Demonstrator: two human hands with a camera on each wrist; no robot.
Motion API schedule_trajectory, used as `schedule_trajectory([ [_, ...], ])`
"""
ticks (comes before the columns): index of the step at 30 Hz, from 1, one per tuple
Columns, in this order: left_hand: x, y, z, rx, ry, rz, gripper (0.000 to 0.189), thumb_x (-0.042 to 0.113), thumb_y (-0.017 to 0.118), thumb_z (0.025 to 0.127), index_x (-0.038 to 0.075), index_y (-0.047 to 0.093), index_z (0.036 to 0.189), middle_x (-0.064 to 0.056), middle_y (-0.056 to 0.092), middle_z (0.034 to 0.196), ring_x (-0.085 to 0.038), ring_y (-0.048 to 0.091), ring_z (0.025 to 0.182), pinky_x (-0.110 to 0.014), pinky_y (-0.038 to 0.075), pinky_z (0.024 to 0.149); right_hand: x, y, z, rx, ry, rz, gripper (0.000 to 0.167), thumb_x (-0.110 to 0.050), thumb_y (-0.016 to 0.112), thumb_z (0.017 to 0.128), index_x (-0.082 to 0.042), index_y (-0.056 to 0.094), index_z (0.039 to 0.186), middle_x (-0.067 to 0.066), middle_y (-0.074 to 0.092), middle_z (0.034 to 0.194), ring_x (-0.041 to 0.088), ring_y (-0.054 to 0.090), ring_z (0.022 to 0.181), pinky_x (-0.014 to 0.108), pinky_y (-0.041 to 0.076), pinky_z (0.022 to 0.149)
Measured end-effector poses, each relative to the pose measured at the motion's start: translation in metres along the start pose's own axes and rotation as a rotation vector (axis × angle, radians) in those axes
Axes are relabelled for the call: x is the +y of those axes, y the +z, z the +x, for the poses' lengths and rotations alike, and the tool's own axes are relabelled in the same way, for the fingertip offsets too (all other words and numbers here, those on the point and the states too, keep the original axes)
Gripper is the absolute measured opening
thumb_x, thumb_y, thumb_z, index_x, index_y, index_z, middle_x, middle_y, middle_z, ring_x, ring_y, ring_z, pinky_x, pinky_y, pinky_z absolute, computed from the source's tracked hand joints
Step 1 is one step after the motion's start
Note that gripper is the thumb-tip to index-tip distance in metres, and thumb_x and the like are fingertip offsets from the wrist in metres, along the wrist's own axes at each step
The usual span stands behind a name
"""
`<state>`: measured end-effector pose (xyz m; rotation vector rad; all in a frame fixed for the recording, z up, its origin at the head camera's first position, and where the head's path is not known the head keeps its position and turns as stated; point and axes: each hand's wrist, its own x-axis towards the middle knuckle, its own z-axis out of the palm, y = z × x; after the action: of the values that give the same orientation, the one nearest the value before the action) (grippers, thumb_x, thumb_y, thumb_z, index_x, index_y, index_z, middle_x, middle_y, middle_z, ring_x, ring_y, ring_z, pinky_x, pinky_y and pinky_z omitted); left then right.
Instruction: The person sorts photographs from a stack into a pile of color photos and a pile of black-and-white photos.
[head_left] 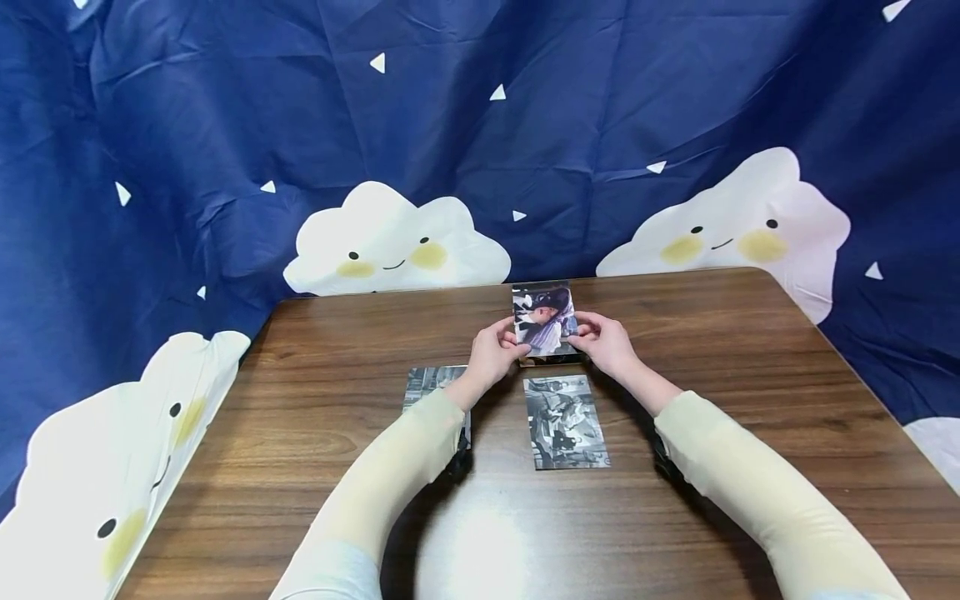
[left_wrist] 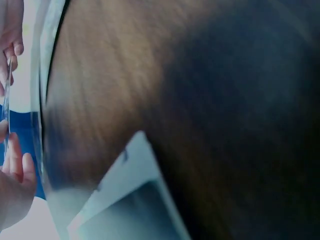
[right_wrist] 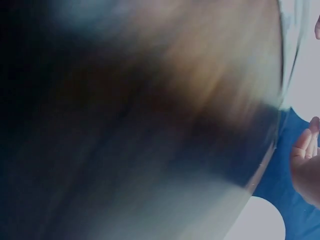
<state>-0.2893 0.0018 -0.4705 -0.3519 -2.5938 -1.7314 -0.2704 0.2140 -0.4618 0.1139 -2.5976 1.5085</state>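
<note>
The left hand (head_left: 491,357) and right hand (head_left: 609,343) pinch a picture (head_left: 545,321) by its two sides. It is purple, black and white, up by the table's (head_left: 337,417) far edge. Nearer, a gray picture (head_left: 567,422) lies flat. The left sleeve (head_left: 401,454) partly hides another gray one (head_left: 429,381). Brown wood stretches wide on both sides.

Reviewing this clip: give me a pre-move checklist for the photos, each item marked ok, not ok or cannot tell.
1. Left hand grips color photo: ok.
2. Right hand grips it too: ok.
3. Middle gray photo uncovered in head view: ok.
4. Left gray photo fully visible there: not ok, left sleeve blocks part.
5. What lies behind color photo: cannot tell, only a dark strip shows.
</note>
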Motion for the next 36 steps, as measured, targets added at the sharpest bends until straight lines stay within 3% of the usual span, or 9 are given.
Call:
schedule_trajectory([
  [7,-0.009,0.004,0.002,-0.021,-0.032,0.106,0.058,0.003,0.08,0.078,-0.003,0.057,0.131,-0.004,0.066,0.079,-0.005,0.055,0.063,-0.018,0.045,0.061,0.011,0.003,0.003,-0.058,-0.016,-0.108,0.046,-0.001,0.073,0.083,0.012,0.057,0.124,0.015,0.066,0.086,0.01,0.058,0.071,0.02,0.044,0.065],
  [15,-0.009,0.007,0.004,-0.089,-0.072,0.216,0.061,0.005,0.081,0.076,-0.003,0.056,0.132,-0.004,0.067,0.082,-0.006,0.059,0.068,-0.021,0.047,0.074,0.017,0.004,0.005,-0.096,0.008,-0.207,0.045,-0.004,0.072,0.084,0.013,0.057,0.124,0.013,0.064,0.085,0.022,0.06,0.077,0.032,0.046,0.074],
  [20,-0.006,0.007,0.002,-0.099,-0.089,0.256,0.062,0.006,0.081,0.076,-0.003,0.056,0.132,-0.003,0.065,0.083,-0.008,0.059,0.069,-0.024,0.048,0.078,0.019,0.005,0.006,-0.12,0.006,-0.238,0.045,-0.007,0.072,0.086,0.012,0.057,0.124,0.01,0.063,0.084,0.022,0.06,0.077,0.033,0.045,0.075],
  [26,-0.005,0.008,0.002,-0.113,-0.063,0.345,0.057,0.007,0.081,0.076,-0.003,0.06,0.128,0.001,0.061,0.078,-0.004,0.055,0.066,-0.024,0.046,0.08,0.02,0.005,0.008,-0.135,-0.024,-0.271,0.044,-0.01,0.073,0.085,0.011,0.06,0.121,0.009,0.062,0.082,0.02,0.058,0.074,0.035,0.044,0.075],
  [36,-0.003,0.008,0.003,-0.116,-0.078,0.355,0.056,0.007,0.08,0.078,-0.002,0.06,0.129,0.001,0.06,0.079,-0.004,0.053,0.067,-0.025,0.046,0.082,0.017,0.006,0.009,-0.152,-0.035,-0.343,0.044,-0.01,0.073,0.084,0.011,0.06,0.12,0.008,0.059,0.08,0.029,0.055,0.081,0.045,0.042,0.083],
])
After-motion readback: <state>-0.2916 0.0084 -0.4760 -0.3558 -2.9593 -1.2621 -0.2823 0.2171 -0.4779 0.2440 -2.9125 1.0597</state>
